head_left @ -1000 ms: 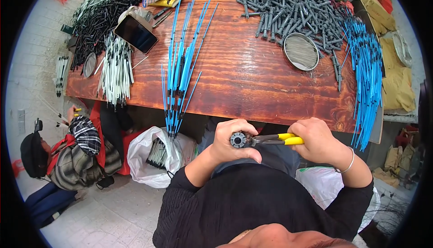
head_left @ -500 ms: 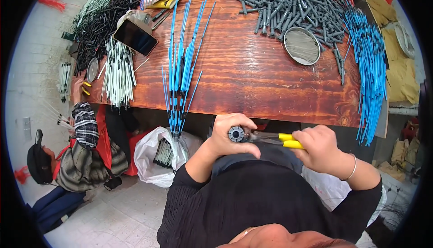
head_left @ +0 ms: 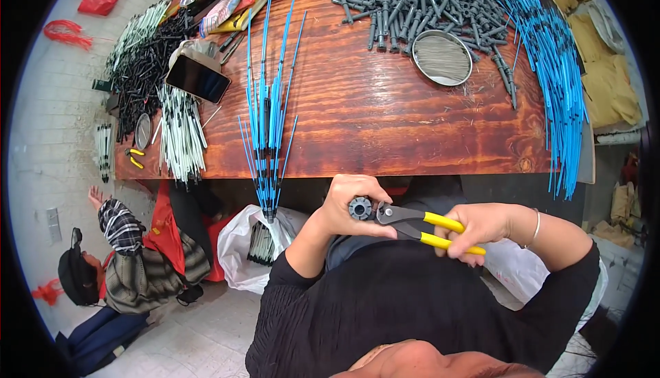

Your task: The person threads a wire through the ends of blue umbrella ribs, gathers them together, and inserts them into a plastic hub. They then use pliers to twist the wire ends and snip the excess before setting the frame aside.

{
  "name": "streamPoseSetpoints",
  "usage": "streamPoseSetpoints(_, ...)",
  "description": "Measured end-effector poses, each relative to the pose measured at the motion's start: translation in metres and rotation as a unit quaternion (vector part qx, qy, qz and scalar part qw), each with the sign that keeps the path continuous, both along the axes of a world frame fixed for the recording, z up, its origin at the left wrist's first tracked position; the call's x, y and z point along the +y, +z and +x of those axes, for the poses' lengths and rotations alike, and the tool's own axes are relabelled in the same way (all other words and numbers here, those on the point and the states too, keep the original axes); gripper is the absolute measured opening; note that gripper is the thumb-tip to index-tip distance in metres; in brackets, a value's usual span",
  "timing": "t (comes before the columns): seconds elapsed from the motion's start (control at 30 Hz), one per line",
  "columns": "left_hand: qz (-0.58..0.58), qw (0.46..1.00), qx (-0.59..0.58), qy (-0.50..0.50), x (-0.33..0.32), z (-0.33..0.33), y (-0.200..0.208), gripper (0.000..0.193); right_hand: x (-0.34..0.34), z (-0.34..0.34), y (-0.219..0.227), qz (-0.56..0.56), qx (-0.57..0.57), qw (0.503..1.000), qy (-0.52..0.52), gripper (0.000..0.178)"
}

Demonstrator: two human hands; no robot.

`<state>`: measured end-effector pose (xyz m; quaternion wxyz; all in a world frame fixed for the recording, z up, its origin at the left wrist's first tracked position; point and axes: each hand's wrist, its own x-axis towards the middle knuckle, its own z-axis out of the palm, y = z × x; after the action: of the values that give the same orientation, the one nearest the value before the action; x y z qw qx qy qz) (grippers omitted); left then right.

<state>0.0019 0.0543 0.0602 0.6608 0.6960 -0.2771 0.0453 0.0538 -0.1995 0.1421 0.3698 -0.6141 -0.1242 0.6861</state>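
Note:
My left hand (head_left: 338,206) is closed round a grey, round plastic part, whose notched hub end (head_left: 359,207) with a dark centre hole faces up between thumb and fingers. In my right hand (head_left: 476,228) is a pair of yellow-handled pliers (head_left: 407,215), the handles spread apart. Their dark jaws reach to the side of the grey part, close to my left fingertips; what lies between the jaws is too small to make out. Both hands are just off the table's front edge, above my lap.
On the wooden table (head_left: 385,144) lie blue rods (head_left: 271,113), a grey parts heap (head_left: 405,0), a tin of thin wires (head_left: 442,58), more blue rods (head_left: 550,96), pale rods (head_left: 180,134) and a phone (head_left: 198,79). A white bag (head_left: 237,258) hangs below. Another person (head_left: 155,268) sits at left.
The pliers' handles have spread apart and the tool has tilted, its handles lower. My left hand keeps the grey part. The view has shifted slightly; the other person's hand now shows near the table.

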Motion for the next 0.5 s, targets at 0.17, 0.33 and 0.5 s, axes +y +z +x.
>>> streamPoseSetpoints(0.17,0.009,0.993,0.016,0.119,-0.005,-0.006,-0.002,0.046,0.002,-0.006,0.011,0.178,-0.725,0.664,0.039,0.037)
streamPoseSetpoints(0.33,0.003,1.0,-0.008,0.022,-0.004,-0.001,0.003,0.047,-0.004,-0.005,-0.015,0.011,0.243,0.969,-0.05,0.04)
streamPoseSetpoints(0.5,-0.003,0.998,0.014,0.058,-0.006,-0.006,0.006,0.044,-0.006,-0.007,-0.002,0.112,-0.446,0.888,0.008,0.04)
